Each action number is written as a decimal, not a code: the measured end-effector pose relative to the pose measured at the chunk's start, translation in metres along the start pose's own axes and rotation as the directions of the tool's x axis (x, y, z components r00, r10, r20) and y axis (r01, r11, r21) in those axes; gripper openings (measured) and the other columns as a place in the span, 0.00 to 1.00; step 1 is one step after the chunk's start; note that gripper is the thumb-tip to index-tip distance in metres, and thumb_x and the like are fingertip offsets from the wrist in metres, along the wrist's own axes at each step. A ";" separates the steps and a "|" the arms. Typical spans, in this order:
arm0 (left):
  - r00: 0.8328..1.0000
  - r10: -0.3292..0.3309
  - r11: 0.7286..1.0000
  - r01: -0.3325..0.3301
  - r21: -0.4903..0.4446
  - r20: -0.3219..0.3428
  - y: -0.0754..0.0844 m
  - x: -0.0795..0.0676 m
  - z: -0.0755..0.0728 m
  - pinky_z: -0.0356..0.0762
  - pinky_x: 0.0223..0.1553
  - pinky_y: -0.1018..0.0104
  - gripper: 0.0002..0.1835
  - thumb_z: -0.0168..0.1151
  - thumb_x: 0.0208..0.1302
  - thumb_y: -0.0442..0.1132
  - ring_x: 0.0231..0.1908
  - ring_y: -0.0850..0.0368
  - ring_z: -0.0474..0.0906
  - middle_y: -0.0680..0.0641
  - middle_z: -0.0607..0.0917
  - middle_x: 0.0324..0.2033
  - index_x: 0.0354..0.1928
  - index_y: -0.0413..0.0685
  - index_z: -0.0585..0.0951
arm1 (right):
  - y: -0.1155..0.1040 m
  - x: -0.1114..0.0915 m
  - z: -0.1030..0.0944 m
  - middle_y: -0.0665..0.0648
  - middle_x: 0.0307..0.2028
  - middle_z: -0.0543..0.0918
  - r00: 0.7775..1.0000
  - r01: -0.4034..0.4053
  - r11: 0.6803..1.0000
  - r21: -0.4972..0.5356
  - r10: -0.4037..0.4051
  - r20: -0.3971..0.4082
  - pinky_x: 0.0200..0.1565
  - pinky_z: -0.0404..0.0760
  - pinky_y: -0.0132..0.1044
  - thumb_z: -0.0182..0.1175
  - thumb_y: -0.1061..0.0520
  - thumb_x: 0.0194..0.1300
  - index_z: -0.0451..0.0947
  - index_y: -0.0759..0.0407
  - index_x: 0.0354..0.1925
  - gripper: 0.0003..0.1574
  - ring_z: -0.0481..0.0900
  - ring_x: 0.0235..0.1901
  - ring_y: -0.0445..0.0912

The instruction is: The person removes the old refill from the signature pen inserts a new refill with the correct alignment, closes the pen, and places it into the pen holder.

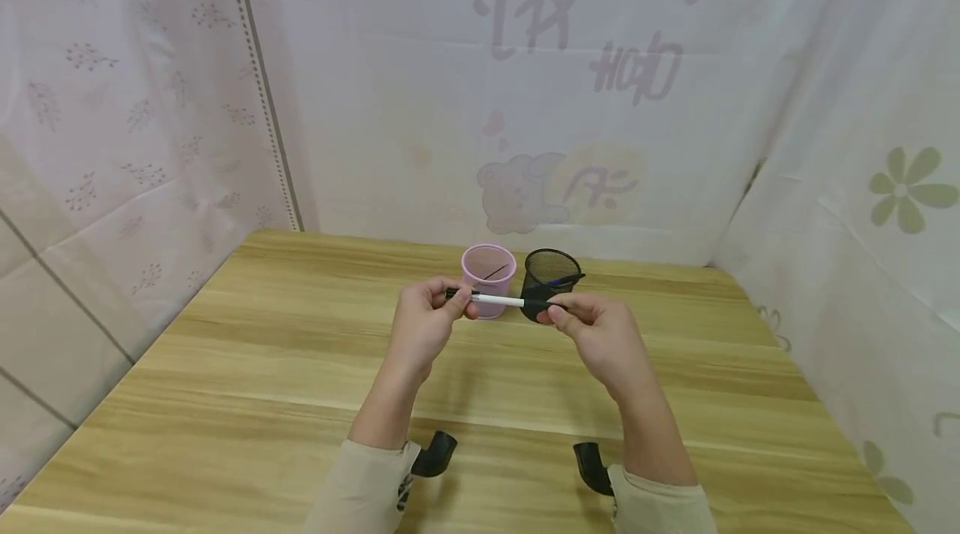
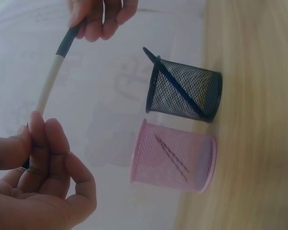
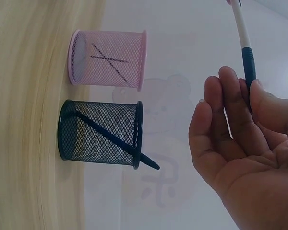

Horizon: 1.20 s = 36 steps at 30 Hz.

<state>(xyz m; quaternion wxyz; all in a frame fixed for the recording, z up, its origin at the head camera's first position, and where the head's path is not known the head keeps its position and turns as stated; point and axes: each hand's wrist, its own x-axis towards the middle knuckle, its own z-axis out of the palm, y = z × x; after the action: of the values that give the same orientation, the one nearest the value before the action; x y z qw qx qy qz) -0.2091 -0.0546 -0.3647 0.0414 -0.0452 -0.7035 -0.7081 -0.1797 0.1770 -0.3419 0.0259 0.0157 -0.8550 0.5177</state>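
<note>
A pen (image 1: 501, 301) with a white barrel and black ends is held level across both hands, above the table and in front of two cups. My left hand (image 1: 427, 317) pinches its left end between thumb and fingers. At the other end my right hand (image 1: 606, 338) pinches the black grip, whose tip is hidden by the fingers. Behind the pen stand a pink mesh cup (image 2: 149, 182) and, to its right, a black mesh cup (image 3: 101, 155). Two thin dark sticks (image 3: 109, 59) lean inside the pink cup. A dark pen (image 3: 150, 161) slants out of the black one.
Both cups stand upright near the back edge of the wooden table (image 1: 262, 367). A pale printed curtain (image 1: 390, 101) hangs behind and along the sides. Black curved pieces (image 1: 436, 455) stick out at both sleeve cuffs, over the table.
</note>
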 end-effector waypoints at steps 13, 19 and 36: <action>1.000 0.008 1.000 -0.008 0.008 -0.001 -0.003 0.001 -0.002 0.58 0.28 0.70 0.06 0.64 0.75 0.32 0.36 0.56 0.82 0.49 0.88 0.26 0.44 0.37 0.88 | 0.000 0.000 -0.002 0.58 0.41 0.90 0.998 -0.024 1.000 0.004 0.024 0.063 0.59 0.86 0.44 0.56 0.44 0.83 0.85 0.61 0.54 0.23 0.89 0.47 0.49; 1.000 0.010 1.000 -0.010 0.007 0.014 -0.002 0.001 0.000 0.56 0.26 0.70 0.06 0.65 0.75 0.33 0.33 0.57 0.80 0.49 0.88 0.26 0.43 0.37 0.88 | -0.002 -0.001 -0.004 0.55 0.33 0.86 0.995 -0.091 0.995 0.041 0.089 0.032 0.56 0.87 0.43 0.48 0.34 0.84 0.84 0.65 0.42 0.37 0.88 0.39 0.47; 1.000 0.008 1.000 -0.009 0.012 0.019 0.002 0.002 0.006 0.55 0.25 0.70 0.06 0.65 0.75 0.32 0.31 0.57 0.75 0.51 0.87 0.26 0.43 0.37 0.87 | 0.000 0.000 -0.006 0.50 0.21 0.77 0.992 -0.124 0.991 0.048 0.123 0.024 0.51 0.79 0.38 0.44 0.35 0.85 0.80 0.63 0.33 0.38 0.84 0.29 0.46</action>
<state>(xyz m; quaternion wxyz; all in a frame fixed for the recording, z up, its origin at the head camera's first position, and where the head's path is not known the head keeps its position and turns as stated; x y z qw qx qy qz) -0.2107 -0.0489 -0.3625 0.0380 -0.0548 -0.7077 -0.7033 -0.1791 0.1825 -0.3392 -0.0158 -0.0311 -0.8414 0.5393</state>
